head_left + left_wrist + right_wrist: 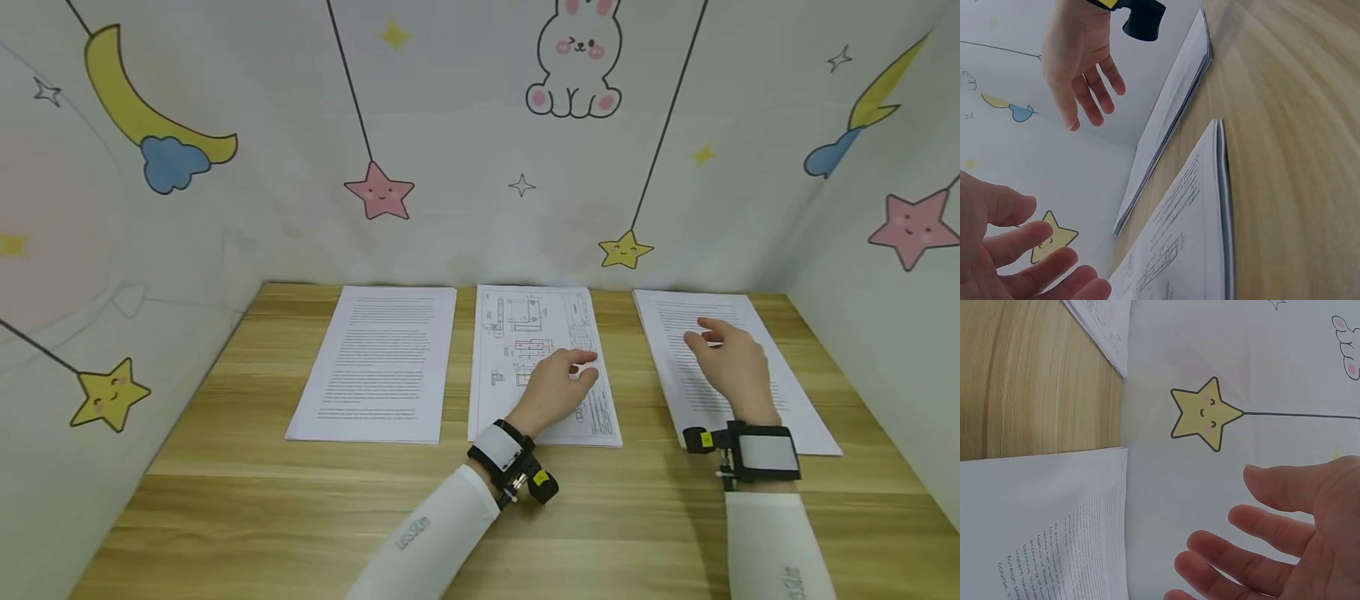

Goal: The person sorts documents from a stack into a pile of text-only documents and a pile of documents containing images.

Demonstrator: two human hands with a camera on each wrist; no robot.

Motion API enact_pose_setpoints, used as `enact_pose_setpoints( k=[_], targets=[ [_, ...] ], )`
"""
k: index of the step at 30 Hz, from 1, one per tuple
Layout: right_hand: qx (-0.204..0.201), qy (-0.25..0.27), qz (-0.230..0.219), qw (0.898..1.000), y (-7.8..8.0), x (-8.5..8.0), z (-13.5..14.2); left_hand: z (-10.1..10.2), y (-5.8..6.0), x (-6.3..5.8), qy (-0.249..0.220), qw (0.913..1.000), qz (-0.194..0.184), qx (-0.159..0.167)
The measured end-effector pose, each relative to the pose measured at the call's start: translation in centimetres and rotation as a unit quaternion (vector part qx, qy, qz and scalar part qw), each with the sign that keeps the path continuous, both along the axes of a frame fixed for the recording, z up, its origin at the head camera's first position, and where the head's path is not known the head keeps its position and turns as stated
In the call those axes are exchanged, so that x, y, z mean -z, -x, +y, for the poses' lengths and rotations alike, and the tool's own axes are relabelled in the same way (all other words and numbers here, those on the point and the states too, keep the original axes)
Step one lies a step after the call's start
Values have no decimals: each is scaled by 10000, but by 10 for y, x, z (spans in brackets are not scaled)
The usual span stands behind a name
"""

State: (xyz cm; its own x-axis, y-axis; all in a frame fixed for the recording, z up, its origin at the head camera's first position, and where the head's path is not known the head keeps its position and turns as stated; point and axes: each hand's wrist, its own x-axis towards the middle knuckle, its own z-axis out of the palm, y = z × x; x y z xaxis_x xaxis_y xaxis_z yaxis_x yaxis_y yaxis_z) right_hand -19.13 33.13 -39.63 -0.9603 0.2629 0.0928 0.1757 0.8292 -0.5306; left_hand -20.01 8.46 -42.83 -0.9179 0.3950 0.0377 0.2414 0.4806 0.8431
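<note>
Three stacks of paper lie side by side on the wooden table. My left hand hovers over the middle stack, whose top sheet is a technical drawing; its fingers are loosely bent with nothing between them. Over the right-hand stack of printed text hangs my right hand, thumb and fingers apart and holding nothing. In the left wrist view, the right hand shows above the far stack. The right wrist view has my relaxed fingers beside the text pages.
At the left lies another stack of printed text. The wooden table meets a pale wall decorated with a rabbit, stars and a moon. Each wrist wears a strapped camera, such as the left one.
</note>
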Motion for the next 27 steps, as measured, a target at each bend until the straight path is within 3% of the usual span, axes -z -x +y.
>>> enact_pose_setpoints(
  k=[9, 15, 22, 27],
  targets=[
    [-47, 72, -205, 9998, 0, 1, 9, 25, -10, 1, 213, 9991, -3, 376],
    [68, 88, -531, 9985, -1, 4, 31, 38, -13, 1, 230, 9985, 6, 495],
    [144, 454, -1233, 9912, -7, 10, 63, 49, -14, 10, 197, 9970, -360, 657],
    [249, 224, -1457, 9888, -9, 17, 75, 55, -13, 16, 141, 9944, -667, 802]
  ],
)
